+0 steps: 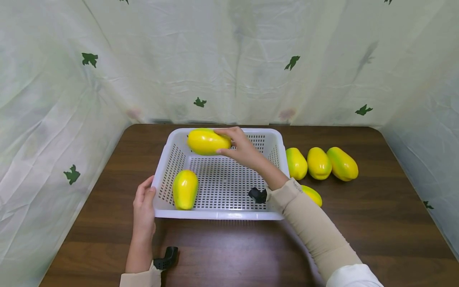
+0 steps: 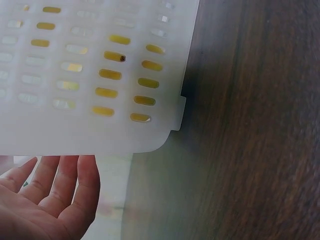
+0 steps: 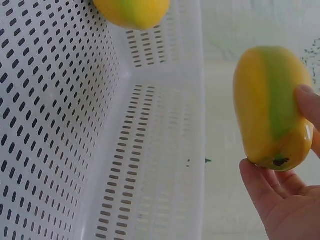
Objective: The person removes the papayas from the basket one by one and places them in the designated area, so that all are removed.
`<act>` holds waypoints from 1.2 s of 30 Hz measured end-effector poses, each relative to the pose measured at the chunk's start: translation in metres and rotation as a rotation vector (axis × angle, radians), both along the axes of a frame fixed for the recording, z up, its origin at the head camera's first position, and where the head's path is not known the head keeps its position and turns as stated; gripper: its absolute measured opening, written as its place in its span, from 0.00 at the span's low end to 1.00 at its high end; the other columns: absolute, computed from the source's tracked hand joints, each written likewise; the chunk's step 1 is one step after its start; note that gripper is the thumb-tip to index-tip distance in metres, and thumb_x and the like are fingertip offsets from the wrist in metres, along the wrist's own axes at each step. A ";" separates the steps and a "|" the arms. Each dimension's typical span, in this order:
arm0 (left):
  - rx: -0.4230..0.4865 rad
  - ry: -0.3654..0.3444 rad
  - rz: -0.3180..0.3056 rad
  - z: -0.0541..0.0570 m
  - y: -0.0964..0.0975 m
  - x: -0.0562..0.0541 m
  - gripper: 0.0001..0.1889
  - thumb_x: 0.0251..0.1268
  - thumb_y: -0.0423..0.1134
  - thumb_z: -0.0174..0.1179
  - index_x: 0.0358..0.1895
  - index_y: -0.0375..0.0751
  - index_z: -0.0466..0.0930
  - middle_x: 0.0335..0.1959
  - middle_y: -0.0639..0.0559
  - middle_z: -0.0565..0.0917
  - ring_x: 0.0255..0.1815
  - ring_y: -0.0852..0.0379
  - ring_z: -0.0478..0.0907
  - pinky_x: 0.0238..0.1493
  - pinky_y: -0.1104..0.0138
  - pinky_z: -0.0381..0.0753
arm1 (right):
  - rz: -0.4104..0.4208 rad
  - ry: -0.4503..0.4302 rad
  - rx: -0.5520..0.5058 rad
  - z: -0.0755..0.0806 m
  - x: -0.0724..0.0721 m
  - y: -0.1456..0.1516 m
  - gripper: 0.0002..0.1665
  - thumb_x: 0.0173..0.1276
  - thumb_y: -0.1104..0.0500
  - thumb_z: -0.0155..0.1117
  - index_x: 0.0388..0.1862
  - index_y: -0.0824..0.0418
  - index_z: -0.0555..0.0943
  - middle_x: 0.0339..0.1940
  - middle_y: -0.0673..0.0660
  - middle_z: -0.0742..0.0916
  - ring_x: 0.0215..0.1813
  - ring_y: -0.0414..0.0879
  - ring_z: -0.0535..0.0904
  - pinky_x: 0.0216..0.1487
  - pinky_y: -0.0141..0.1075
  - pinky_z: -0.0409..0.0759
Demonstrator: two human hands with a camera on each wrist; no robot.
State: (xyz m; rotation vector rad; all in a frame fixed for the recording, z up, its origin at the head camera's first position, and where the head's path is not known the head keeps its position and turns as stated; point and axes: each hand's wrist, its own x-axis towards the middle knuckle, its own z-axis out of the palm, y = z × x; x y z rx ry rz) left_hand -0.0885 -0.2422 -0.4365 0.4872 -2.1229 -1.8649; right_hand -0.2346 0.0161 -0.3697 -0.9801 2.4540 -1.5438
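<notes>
- No text, brand or number can be read
- Faint marking [image 1: 297, 185] at the cuff of the right sleeve [image 1: 317, 229], too small to read

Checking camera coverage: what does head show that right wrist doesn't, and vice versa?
Head only: left hand at the left side of the white perforated basket; four yellow fruits right of it.
Right wrist only: dark stem mark on the held fruit.
Both: basket, right hand gripping that fruit, second fruit inside basket, pale curtain.
</notes>
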 end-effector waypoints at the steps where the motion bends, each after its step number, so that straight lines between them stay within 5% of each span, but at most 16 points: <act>1: -0.001 0.002 0.000 0.000 0.000 0.000 0.20 0.70 0.46 0.41 0.63 0.49 0.62 0.56 0.52 0.69 0.50 0.52 0.68 0.47 0.65 0.70 | -0.004 -0.002 -0.004 0.001 0.001 0.002 0.32 0.58 0.59 0.64 0.62 0.57 0.69 0.53 0.56 0.68 0.53 0.44 0.64 0.52 0.33 0.70; 18: -0.001 0.004 0.003 0.001 0.001 0.000 0.20 0.70 0.45 0.40 0.62 0.48 0.63 0.54 0.51 0.69 0.49 0.52 0.68 0.46 0.66 0.70 | -0.069 0.027 -0.063 0.007 0.016 0.029 0.33 0.59 0.58 0.63 0.64 0.56 0.66 0.56 0.57 0.67 0.55 0.46 0.65 0.53 0.38 0.70; 27: -0.005 0.003 0.003 0.001 0.000 -0.001 0.19 0.70 0.46 0.41 0.62 0.49 0.63 0.54 0.51 0.69 0.49 0.52 0.69 0.44 0.68 0.72 | -0.116 0.024 -0.065 0.037 0.046 0.047 0.31 0.60 0.65 0.61 0.62 0.67 0.65 0.56 0.63 0.67 0.56 0.53 0.65 0.54 0.45 0.69; 36: 0.009 0.004 0.001 0.001 0.000 0.000 0.20 0.70 0.46 0.41 0.62 0.48 0.63 0.53 0.51 0.70 0.48 0.52 0.69 0.44 0.67 0.72 | -0.151 0.089 -0.126 0.019 0.037 0.069 0.33 0.57 0.62 0.64 0.63 0.58 0.67 0.56 0.57 0.68 0.56 0.47 0.66 0.53 0.41 0.71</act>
